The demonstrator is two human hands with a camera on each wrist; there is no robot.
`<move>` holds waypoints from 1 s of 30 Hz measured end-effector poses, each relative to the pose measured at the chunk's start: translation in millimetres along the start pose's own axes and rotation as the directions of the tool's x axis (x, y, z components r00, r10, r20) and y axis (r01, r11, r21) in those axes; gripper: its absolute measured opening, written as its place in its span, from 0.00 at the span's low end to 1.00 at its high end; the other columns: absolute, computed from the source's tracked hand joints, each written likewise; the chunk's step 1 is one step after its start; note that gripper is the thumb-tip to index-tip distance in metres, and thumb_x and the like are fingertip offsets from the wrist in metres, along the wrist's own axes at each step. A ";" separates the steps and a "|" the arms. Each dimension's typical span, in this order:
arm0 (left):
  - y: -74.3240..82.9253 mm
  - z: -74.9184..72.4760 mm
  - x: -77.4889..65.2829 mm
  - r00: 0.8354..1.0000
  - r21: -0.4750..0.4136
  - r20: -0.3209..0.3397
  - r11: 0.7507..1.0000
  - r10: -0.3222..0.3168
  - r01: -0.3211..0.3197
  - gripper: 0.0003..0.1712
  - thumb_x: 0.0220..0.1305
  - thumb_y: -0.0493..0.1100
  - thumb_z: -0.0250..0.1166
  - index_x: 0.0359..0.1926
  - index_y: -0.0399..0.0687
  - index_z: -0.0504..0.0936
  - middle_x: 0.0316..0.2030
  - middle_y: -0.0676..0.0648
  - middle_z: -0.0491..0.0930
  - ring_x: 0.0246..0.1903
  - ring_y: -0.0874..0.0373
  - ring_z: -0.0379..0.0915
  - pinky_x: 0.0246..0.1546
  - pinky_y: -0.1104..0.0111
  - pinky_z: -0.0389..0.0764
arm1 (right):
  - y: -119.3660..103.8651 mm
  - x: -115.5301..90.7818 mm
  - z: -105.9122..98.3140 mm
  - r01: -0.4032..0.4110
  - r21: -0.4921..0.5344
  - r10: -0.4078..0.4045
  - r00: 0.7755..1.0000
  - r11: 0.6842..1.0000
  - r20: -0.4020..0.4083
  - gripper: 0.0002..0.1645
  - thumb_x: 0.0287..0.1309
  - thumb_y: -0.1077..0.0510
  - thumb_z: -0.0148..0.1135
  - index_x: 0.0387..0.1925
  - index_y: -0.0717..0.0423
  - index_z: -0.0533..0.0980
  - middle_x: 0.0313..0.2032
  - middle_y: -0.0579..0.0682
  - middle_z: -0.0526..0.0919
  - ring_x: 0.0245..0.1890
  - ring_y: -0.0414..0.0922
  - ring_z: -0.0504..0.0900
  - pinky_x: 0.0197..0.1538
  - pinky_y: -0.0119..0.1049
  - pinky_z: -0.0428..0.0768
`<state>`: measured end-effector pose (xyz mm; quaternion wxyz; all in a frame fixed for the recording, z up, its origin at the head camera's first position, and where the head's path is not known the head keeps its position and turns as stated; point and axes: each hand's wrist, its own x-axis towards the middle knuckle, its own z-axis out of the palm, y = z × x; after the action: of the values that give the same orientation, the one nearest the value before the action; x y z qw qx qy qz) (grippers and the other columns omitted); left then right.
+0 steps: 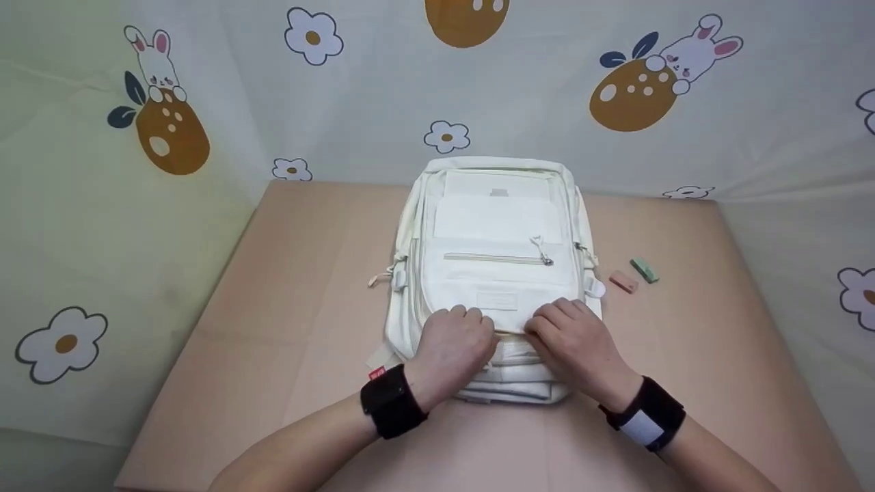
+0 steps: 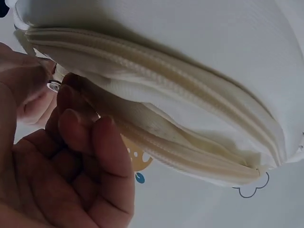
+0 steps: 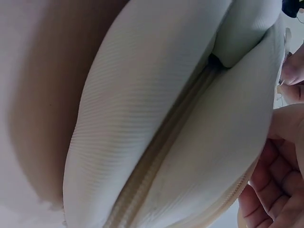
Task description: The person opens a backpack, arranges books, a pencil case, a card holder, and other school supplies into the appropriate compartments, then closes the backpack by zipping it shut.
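Observation:
A white backpack (image 1: 502, 219) lies on its back on the table, front side up. At its lower front, my left hand (image 1: 456, 345) grips the edge of a zipped pocket with curled fingers. Close beside it, my right hand (image 1: 577, 345) pinches the same edge a little to the right. In the left wrist view the pocket's zipper (image 2: 180, 85) is parted and its mouth gapes. A small metal ring (image 2: 54, 86) sits between the two hands' fingertips; which hand holds it, I cannot tell. Another zipper (image 3: 156, 147) runs along the bag in the right wrist view.
Right of the backpack, a pink block (image 1: 623, 281) and a green block (image 1: 644, 269) lie on the tan table (image 1: 294, 273). A patterned cloth (image 1: 369, 89) with rabbits and flowers hangs behind and at both sides.

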<state>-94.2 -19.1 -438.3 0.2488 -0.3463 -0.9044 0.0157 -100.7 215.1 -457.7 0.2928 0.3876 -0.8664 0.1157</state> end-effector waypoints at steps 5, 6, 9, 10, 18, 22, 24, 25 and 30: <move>-1.8 -2.7 -4.4 1.000 -0.014 -0.019 1.000 0.012 -0.012 0.12 0.62 0.43 0.67 0.23 0.53 0.75 0.19 0.54 0.69 0.18 0.60 0.66 0.13 0.67 0.65 | -2.2 0.4 1.5 -0.004 0.013 0.004 1.000 1.000 -0.017 0.05 0.56 0.63 0.69 0.35 0.53 0.81 0.32 0.47 0.80 0.33 0.47 0.77 0.33 0.42 0.75; -3.0 -3.1 -5.9 1.000 -0.021 -0.026 1.000 0.015 -0.016 0.12 0.61 0.43 0.67 0.23 0.53 0.75 0.19 0.54 0.69 0.18 0.60 0.67 0.13 0.67 0.65 | -3.0 1.2 2.0 -0.007 0.017 0.007 1.000 1.000 -0.016 0.04 0.57 0.62 0.68 0.35 0.53 0.81 0.33 0.47 0.80 0.34 0.47 0.78 0.34 0.42 0.75; -6.6 -3.5 -9.8 0.999 -0.041 -0.046 0.999 0.019 -0.021 0.11 0.62 0.43 0.67 0.24 0.52 0.75 0.20 0.54 0.70 0.19 0.59 0.67 0.14 0.68 0.65 | -6.2 4.5 4.4 -0.013 0.023 0.013 1.000 1.000 -0.005 0.03 0.61 0.59 0.68 0.36 0.52 0.81 0.34 0.46 0.80 0.35 0.47 0.78 0.35 0.42 0.75; -7.6 -3.2 -11.1 0.999 -0.051 -0.052 0.999 0.018 -0.020 0.11 0.63 0.43 0.67 0.24 0.52 0.75 0.20 0.54 0.70 0.19 0.59 0.67 0.14 0.68 0.65 | -7.6 5.5 5.4 -0.015 0.024 0.015 1.000 1.000 0.003 0.03 0.62 0.58 0.68 0.36 0.52 0.81 0.34 0.46 0.80 0.36 0.47 0.78 0.35 0.42 0.75; -9.8 1.6 -17.8 0.998 -0.076 -0.056 0.997 0.018 -0.023 0.12 0.65 0.45 0.67 0.24 0.52 0.77 0.20 0.54 0.71 0.18 0.60 0.67 0.14 0.69 0.65 | -16.1 6.9 10.6 -0.026 -0.022 0.027 0.999 0.999 0.045 0.04 0.62 0.61 0.69 0.34 0.54 0.79 0.34 0.47 0.80 0.35 0.47 0.77 0.34 0.41 0.74; -15.6 -1.9 -20.1 0.999 -0.064 -0.016 0.997 0.034 -0.035 0.09 0.64 0.41 0.68 0.27 0.51 0.77 0.21 0.54 0.72 0.20 0.60 0.68 0.16 0.69 0.66 | -13.5 6.9 9.7 -0.020 -0.039 0.022 0.999 0.999 0.044 0.04 0.67 0.60 0.62 0.34 0.55 0.78 0.34 0.49 0.80 0.35 0.48 0.78 0.34 0.42 0.74; -23.1 -5.0 -23.3 1.000 -0.072 -0.003 0.997 0.028 -0.028 0.09 0.62 0.39 0.69 0.28 0.50 0.77 0.22 0.54 0.72 0.21 0.60 0.68 0.16 0.69 0.67 | -11.5 8.0 8.4 -0.019 -0.035 0.020 0.999 0.999 0.032 0.05 0.67 0.60 0.61 0.34 0.56 0.77 0.34 0.49 0.79 0.34 0.49 0.77 0.33 0.43 0.73; -27.4 -6.4 -26.1 1.000 -0.081 0.001 0.997 0.019 -0.019 0.09 0.60 0.37 0.70 0.28 0.50 0.78 0.22 0.53 0.72 0.21 0.59 0.68 0.16 0.68 0.67 | -11.0 7.9 7.9 -0.021 -0.033 0.022 0.999 0.999 0.030 0.05 0.67 0.60 0.61 0.34 0.56 0.77 0.33 0.49 0.79 0.34 0.49 0.77 0.33 0.43 0.73; -53.2 -8.9 -41.1 0.997 -0.121 -0.005 0.990 -0.072 0.071 0.09 0.62 0.37 0.70 0.29 0.48 0.77 0.23 0.51 0.73 0.21 0.56 0.70 0.15 0.64 0.68 | -10.9 7.4 4.0 -0.042 -0.021 0.043 0.998 0.999 0.051 0.04 0.66 0.61 0.65 0.34 0.55 0.78 0.33 0.48 0.79 0.34 0.48 0.77 0.33 0.42 0.74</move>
<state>-96.8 -86.9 -437.9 0.2322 -0.3282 -0.9143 -0.0498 -98.2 201.6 -456.8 0.2719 0.3690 -0.8828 0.1031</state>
